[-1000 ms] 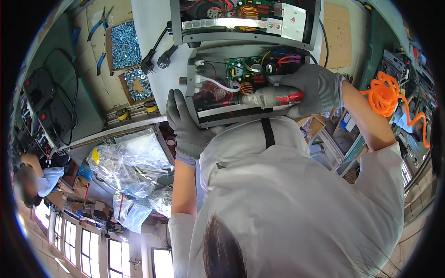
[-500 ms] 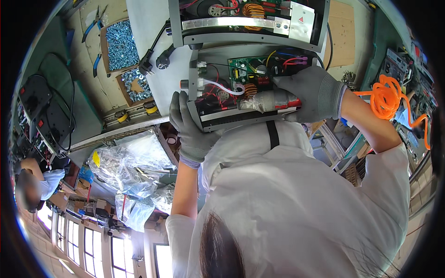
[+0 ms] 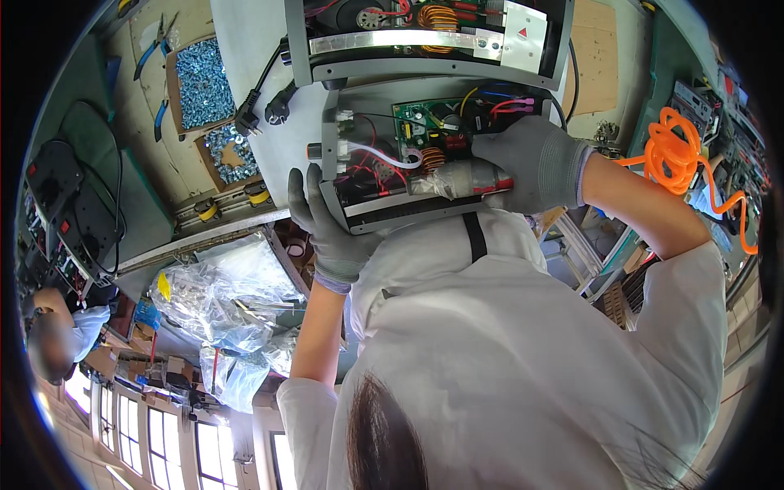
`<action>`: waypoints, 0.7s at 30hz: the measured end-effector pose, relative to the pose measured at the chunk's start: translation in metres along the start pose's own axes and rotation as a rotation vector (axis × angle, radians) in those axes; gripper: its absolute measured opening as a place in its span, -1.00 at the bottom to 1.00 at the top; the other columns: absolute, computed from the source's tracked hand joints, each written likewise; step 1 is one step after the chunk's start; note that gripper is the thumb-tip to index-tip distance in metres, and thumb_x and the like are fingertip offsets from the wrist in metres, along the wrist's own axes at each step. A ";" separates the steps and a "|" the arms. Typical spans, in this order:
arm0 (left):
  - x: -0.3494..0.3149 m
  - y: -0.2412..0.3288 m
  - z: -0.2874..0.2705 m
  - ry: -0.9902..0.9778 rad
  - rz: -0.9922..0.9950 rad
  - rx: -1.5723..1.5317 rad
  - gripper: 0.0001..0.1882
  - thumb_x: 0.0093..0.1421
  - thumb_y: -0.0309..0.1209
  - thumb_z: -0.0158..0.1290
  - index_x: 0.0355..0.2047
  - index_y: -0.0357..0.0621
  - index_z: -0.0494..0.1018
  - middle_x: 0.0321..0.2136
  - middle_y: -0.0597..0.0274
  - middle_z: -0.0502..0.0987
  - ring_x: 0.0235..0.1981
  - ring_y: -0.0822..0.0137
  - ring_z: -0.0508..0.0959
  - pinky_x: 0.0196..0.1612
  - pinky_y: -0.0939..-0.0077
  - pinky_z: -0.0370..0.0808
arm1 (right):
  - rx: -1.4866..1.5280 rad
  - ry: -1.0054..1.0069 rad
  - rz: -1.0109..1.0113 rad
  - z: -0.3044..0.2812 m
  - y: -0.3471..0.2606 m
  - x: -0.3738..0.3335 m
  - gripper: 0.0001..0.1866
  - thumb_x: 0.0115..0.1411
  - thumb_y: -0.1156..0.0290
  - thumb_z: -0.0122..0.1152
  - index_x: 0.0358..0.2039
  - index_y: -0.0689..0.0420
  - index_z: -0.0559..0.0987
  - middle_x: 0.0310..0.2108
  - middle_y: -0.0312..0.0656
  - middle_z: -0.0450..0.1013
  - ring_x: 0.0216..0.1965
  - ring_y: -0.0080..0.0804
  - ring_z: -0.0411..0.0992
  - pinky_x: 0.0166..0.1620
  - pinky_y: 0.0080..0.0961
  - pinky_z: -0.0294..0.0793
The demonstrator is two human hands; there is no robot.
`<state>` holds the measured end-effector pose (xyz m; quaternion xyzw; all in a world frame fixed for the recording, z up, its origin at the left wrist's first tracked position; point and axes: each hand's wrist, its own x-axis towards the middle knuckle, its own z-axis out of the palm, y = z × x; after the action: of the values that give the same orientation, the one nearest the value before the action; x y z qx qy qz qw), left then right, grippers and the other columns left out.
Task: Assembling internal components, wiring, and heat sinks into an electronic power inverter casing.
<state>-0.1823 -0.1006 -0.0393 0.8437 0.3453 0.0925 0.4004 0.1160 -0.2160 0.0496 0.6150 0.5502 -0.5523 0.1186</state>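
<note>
Standing close behind the open casing [image 3: 330, 147] is a second casing [image 3: 441, 72]; pale board [image 3: 269, 175] shows leftward. The left hand [image 3: 333, 238] spreads two fingers beside the near-left corner; whether it pinches, I can't tell. The right hand [image 3: 535, 163] grips the taped tool [image 3: 456, 179], which points left along the near rim [image 3: 416, 215].

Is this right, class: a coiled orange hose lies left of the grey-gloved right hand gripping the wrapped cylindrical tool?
Not left: the head view shows the coiled orange hose right of the grey-gloved right hand gripping the wrapped cylindrical tool.
</note>
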 end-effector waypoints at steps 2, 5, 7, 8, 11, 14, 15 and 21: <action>0.000 0.001 -0.001 0.019 0.013 0.019 0.42 -0.43 0.29 0.43 0.37 -0.18 0.08 0.28 -0.21 0.06 0.28 -0.21 0.13 0.28 -0.06 0.19 | 0.011 -0.061 0.048 -0.005 -0.003 0.002 -0.41 -0.03 0.06 0.39 -0.05 0.13 0.49 -0.34 -0.02 0.56 -0.24 -0.01 0.56 -0.13 -0.14 0.52; 0.001 0.004 -0.003 -0.002 0.014 0.098 0.40 -0.44 0.26 0.45 0.36 -0.18 0.11 0.26 -0.22 0.10 0.26 -0.20 0.16 0.26 -0.08 0.19 | 0.078 -0.117 0.055 -0.009 -0.004 0.005 -0.33 -0.05 0.04 0.40 0.02 0.13 0.45 -0.35 0.02 0.56 -0.23 0.00 0.56 -0.11 -0.12 0.52; 0.002 0.006 -0.003 0.001 -0.011 0.087 0.37 -0.43 0.19 0.46 0.36 -0.17 0.11 0.25 -0.21 0.11 0.26 -0.19 0.16 0.25 -0.08 0.19 | 0.065 -0.136 0.043 -0.008 -0.004 0.007 -0.27 -0.08 0.03 0.41 0.06 0.12 0.42 -0.37 0.04 0.56 -0.25 0.02 0.57 -0.11 -0.11 0.52; 0.002 0.006 -0.003 -0.004 0.028 0.112 0.34 -0.40 0.14 0.46 0.36 -0.18 0.11 0.25 -0.21 0.11 0.25 -0.20 0.17 0.26 -0.07 0.18 | 0.064 -0.115 0.045 -0.007 -0.003 0.007 -0.27 -0.08 0.03 0.41 0.06 0.12 0.42 -0.37 0.04 0.56 -0.25 0.02 0.57 -0.11 -0.11 0.52; 0.002 0.008 -0.001 0.030 0.024 0.047 0.31 -0.38 0.10 0.47 0.35 -0.19 0.11 0.24 -0.20 0.12 0.25 -0.20 0.16 0.26 -0.07 0.18 | 0.062 -0.073 0.032 -0.006 -0.003 0.006 -0.29 -0.16 0.12 0.46 0.03 0.01 0.43 -0.47 -0.04 0.52 -0.36 -0.02 0.55 -0.24 -0.14 0.49; 0.004 0.012 -0.008 -0.015 0.023 0.180 0.34 -0.38 0.28 0.40 0.33 -0.21 0.14 0.20 -0.21 0.18 0.22 -0.20 0.22 0.23 -0.09 0.21 | 0.096 -0.037 0.011 -0.013 -0.004 -0.001 -0.31 -0.19 0.12 0.47 0.01 -0.05 0.45 -0.48 -0.09 0.53 -0.38 -0.03 0.55 -0.25 -0.16 0.50; 0.006 0.015 -0.013 -0.048 0.020 0.247 0.36 -0.39 0.36 0.37 0.32 -0.21 0.15 0.18 -0.21 0.20 0.20 -0.19 0.25 0.22 -0.09 0.22 | 0.076 -0.004 -0.033 -0.018 -0.003 -0.008 -0.36 -0.15 0.10 0.44 0.00 -0.05 0.48 -0.44 -0.09 0.55 -0.35 -0.04 0.56 -0.22 -0.16 0.52; 0.047 0.036 -0.041 0.003 0.062 0.024 0.30 -0.05 0.52 0.05 0.38 -0.33 0.04 0.29 -0.33 0.09 0.30 -0.21 0.13 0.29 -0.09 0.12 | 0.189 0.368 -0.064 -0.059 0.032 -0.057 -0.49 -0.12 0.13 0.38 -0.09 -0.09 0.57 -0.40 -0.16 0.57 -0.34 -0.08 0.57 -0.20 -0.19 0.55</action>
<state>-0.1468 -0.0604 0.0089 0.8587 0.3208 0.1018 0.3865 0.1868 -0.2141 0.1023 0.6960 0.5277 -0.4833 -0.0597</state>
